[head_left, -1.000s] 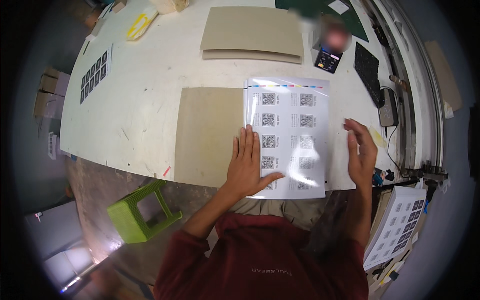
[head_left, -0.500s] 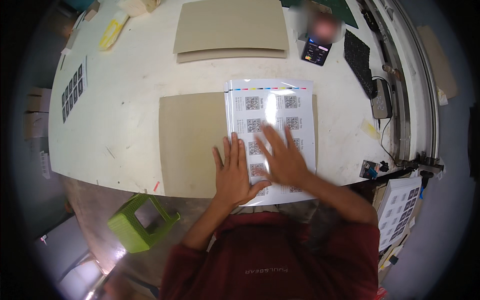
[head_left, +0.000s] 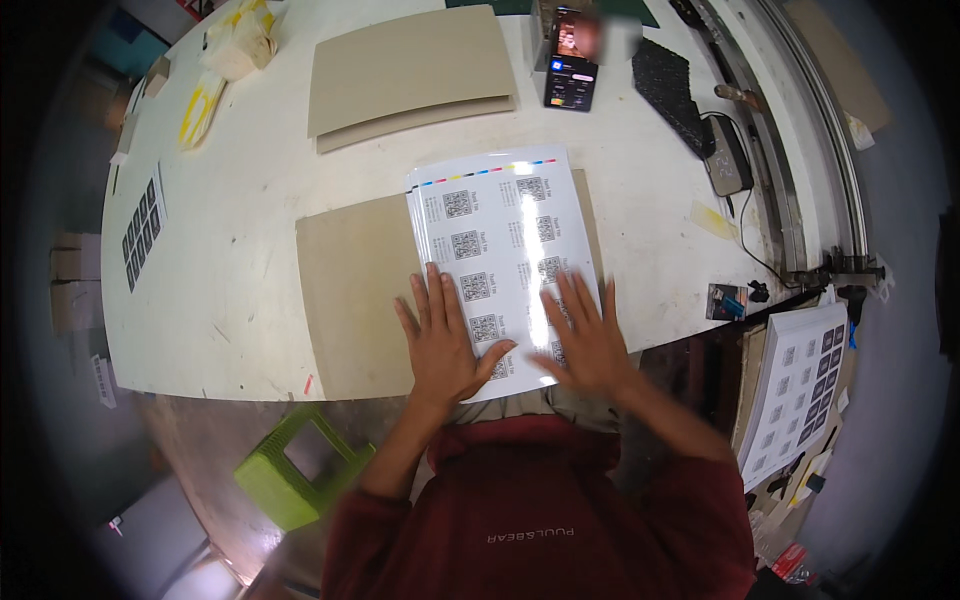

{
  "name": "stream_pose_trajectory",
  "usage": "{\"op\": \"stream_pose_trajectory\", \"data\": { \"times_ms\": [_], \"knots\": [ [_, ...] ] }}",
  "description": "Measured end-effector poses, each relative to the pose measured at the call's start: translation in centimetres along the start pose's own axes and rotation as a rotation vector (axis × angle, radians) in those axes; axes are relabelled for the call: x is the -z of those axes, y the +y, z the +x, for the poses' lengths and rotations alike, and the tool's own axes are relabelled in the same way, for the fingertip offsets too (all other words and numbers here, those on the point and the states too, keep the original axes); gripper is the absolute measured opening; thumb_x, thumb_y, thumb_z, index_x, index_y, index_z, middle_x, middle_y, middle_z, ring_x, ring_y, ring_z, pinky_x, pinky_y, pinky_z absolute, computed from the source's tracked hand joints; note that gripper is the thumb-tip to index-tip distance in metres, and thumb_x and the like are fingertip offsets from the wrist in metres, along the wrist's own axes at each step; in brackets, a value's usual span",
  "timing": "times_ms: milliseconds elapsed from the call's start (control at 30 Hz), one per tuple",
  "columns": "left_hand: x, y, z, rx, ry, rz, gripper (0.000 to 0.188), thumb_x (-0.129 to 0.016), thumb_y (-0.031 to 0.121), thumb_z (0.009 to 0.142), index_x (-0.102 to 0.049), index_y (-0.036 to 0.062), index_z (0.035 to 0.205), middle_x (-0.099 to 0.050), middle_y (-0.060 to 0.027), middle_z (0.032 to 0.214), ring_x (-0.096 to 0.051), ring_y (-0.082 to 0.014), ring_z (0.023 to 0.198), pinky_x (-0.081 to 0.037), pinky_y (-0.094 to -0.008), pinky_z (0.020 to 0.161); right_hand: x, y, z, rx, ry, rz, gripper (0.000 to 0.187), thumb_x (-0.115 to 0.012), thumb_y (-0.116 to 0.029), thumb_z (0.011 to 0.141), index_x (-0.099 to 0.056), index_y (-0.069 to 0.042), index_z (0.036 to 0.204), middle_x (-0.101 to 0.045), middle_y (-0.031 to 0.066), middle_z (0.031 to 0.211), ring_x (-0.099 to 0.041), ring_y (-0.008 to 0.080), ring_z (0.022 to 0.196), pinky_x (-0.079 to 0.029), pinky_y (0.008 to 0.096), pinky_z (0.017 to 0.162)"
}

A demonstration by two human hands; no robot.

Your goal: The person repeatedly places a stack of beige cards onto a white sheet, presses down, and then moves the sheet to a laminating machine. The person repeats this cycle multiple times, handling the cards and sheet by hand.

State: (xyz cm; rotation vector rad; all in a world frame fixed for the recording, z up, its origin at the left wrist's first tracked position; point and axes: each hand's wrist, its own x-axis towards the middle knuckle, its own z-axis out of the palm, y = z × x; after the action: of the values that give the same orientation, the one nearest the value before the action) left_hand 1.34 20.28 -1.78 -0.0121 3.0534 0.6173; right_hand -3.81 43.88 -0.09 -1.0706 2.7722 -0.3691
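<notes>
A stack of glossy white printed sheets (head_left: 500, 215) with rows of square codes lies on a grey-brown cardboard sheet (head_left: 350, 290) at the table's near edge. My left hand (head_left: 440, 340) rests flat on the stack's left edge, fingers pointing away and thumb stretched to the right. Over the right side of the sheets, my right hand (head_left: 590, 345) is spread, its fingers apart and slightly blurred. Whether its palm touches the paper, I cannot tell. Neither hand holds anything.
Bent cardboard (head_left: 410, 75) lies at the back, beside a lit phone (head_left: 572, 80). A metal rail (head_left: 780, 150) runs along the right. Further printed sheets (head_left: 800, 390) sit lower right. Dark printed labels (head_left: 143, 235) lie at left. A green stool (head_left: 300, 470) stands below the table.
My right hand has come back toward me, down the sheets. My left hand stays on the left edge. The whole view has shifted and turned slightly.
</notes>
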Motion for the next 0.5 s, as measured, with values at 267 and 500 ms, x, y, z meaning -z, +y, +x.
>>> {"op": "stream_pose_trajectory", "data": {
  "times_ms": [267,500],
  "knots": [
    [-0.6,-2.3,-0.6,-0.115,0.059,-0.185,0.091,-0.054,0.046,0.097,-0.014,-0.0123,0.155,-0.008,-0.0348,0.163,-0.002,-0.0511,0.152,0.003,-0.0619,0.120,9.9,1.9,-18.7,-0.628,0.480,0.080,0.058,-0.047,-0.030,0.104,-0.040,0.005,0.149,-0.042,0.0249,0.154,-0.031,0.0421,0.148,-0.011,0.0552,0.122],
    [2.7,-4.7,0.4,0.086,0.187,0.036,0.060,-0.047,0.036,0.103,-0.042,-0.0061,0.145,-0.042,-0.0297,0.146,-0.035,-0.0457,0.138,-0.023,-0.0539,0.116,16.0,17.2,-42.8,-2.055,0.329,-0.369,0.090,-0.060,-0.071,0.085,-0.060,0.008,0.128,-0.062,0.0331,0.126,-0.063,0.0449,0.116,-0.049,0.0499,0.099]
  ]
}}
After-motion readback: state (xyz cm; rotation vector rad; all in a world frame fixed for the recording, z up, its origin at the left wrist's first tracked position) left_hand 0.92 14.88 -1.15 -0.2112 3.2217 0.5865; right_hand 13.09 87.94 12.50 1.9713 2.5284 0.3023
